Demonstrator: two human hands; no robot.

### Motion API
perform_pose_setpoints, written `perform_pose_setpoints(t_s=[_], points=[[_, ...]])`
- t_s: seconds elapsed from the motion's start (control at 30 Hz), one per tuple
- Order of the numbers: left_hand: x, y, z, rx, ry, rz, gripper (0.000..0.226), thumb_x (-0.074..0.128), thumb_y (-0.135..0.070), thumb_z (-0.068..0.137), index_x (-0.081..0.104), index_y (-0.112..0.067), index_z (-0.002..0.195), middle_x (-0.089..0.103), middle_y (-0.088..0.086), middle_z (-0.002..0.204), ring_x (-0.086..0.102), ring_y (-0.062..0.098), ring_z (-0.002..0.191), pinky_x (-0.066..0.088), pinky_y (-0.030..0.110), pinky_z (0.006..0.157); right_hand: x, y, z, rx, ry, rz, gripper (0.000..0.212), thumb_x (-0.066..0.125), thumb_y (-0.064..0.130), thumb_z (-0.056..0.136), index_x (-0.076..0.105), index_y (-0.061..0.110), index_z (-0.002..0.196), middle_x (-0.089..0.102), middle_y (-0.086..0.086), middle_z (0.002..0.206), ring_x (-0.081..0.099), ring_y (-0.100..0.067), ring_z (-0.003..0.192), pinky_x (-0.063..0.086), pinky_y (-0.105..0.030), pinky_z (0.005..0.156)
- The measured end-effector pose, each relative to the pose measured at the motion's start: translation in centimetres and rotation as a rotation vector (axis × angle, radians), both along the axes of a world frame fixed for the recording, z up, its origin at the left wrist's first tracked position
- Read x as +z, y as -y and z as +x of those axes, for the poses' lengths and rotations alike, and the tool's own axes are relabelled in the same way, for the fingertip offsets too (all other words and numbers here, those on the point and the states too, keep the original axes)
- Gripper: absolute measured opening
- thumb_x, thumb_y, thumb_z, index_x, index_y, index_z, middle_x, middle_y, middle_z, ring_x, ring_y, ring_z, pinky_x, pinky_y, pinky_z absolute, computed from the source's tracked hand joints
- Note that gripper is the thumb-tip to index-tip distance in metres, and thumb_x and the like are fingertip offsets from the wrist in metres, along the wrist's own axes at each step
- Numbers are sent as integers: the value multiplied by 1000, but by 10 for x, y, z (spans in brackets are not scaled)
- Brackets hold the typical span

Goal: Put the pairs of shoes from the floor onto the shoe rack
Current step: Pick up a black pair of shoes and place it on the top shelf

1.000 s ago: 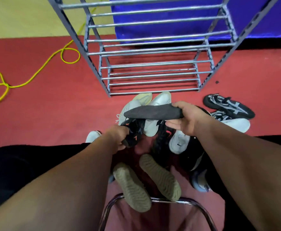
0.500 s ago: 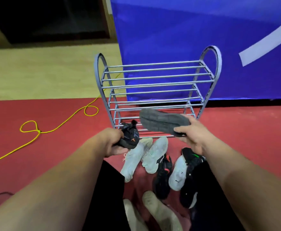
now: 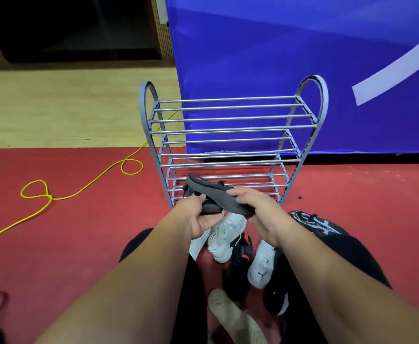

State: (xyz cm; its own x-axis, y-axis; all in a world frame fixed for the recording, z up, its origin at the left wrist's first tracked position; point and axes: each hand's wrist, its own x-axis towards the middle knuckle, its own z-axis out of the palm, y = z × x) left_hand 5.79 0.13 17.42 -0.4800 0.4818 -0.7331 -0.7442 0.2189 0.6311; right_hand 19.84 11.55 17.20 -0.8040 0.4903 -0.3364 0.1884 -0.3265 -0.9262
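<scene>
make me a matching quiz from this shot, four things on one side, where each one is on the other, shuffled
Things
1. grey metal shoe rack
2. yellow cable
3. pair of dark grey shoes
4. white lace-up sneaker

Places
a. looped on the red floor, left of the rack
b. gripped by the left hand and the right hand
c. standing in front of the blue banner, shelves bare
d. lying on the floor just below the hands

Pairs: 1-c, 2-a, 3-b, 4-d
</scene>
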Motion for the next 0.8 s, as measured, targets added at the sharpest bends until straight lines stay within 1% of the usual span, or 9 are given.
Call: perform_pose_setpoints(t_s=[0.07, 0.13, 0.2, 0.27, 0.3, 0.33, 0.4, 0.53, 0.8], points=[[1, -5, 2, 22, 24, 45, 29, 49, -26, 107, 63, -5, 121, 77, 18, 99, 77, 32, 77, 61, 37, 52, -3, -5, -4, -117, -49, -28, 25, 72, 27, 79, 83, 18, 100, 72, 7, 125, 69, -5, 106, 47, -25, 91], [1, -9, 5, 33, 47, 80, 28, 50, -24, 107, 64, -2, 118, 78, 18, 90, 77, 32, 71, 61, 36, 53, -7, -9, -8, -211, -78, 16, 21, 69, 14, 86, 83, 20, 101, 66, 4, 135, 69, -6, 110, 52, -24, 92], [-1, -14, 7, 54, 65, 103, 27, 48, -17, 107, 63, 0, 121, 78, 20, 99, 78, 33, 78, 62, 36, 57, -11, -13, -10, -282, -108, 11, 52, 71, 3, 80, 70, 26, 126, 64, 0, 137, 73, -9, 103, 56, -22, 80], [-2, -18, 9, 101, 74, 130, 27, 44, -9, 107, 62, 2, 124, 75, 22, 106, 78, 33, 80, 62, 38, 59, -13, -18, -12, -333, -71, -97, 93, 72, 3, 69, 41, 29, 152, 58, -6, 142, 72, -18, 107, 57, -32, 87], [-2, -19, 9, 128, 70, 141, 27, 43, -6, 107, 61, 2, 125, 75, 22, 107, 78, 33, 79, 62, 39, 58, -13, -19, -13, -332, -44, -159, 99, 71, 2, 67, 34, 27, 156, 59, -14, 140, 72, -23, 108, 56, -38, 95], [-2, -19, 9, 153, 62, 151, 27, 42, -4, 106, 60, 1, 125, 75, 23, 107, 78, 33, 78, 62, 41, 58, -12, -18, -13, -307, -29, -221, 93, 70, 1, 68, 37, 17, 153, 63, -22, 135, 72, -27, 105, 54, -42, 99], [-3, -19, 8, 196, 38, 169, 27, 40, -1, 105, 58, -3, 126, 74, 23, 108, 77, 37, 81, 62, 46, 61, -6, -14, -12, -211, 13, -313, 65, 67, -2, 74, 51, -3, 137, 71, -27, 121, 74, -30, 95, 60, -43, 86], [-5, -15, 5, 208, -85, 176, 31, 42, -1, 103, 58, -20, 121, 78, 13, 105, 77, 35, 89, 63, 52, 71, -5, -8, -5, 13, 179, -311, 28, 69, 7, 86, 71, 5, 114, 78, -16, 102, 77, -28, 88, 62, -39, 72], [3, -2, -1, 161, -166, 337, 26, 46, -8, 105, 57, -20, 124, 77, 11, 114, 75, 34, 99, 61, 49, 75, -2, -2, -5, 18, -33, -271, 45, 76, 4, 88, 60, 10, 129, 75, -15, 110, 73, -27, 85, 56, -33, 58]])
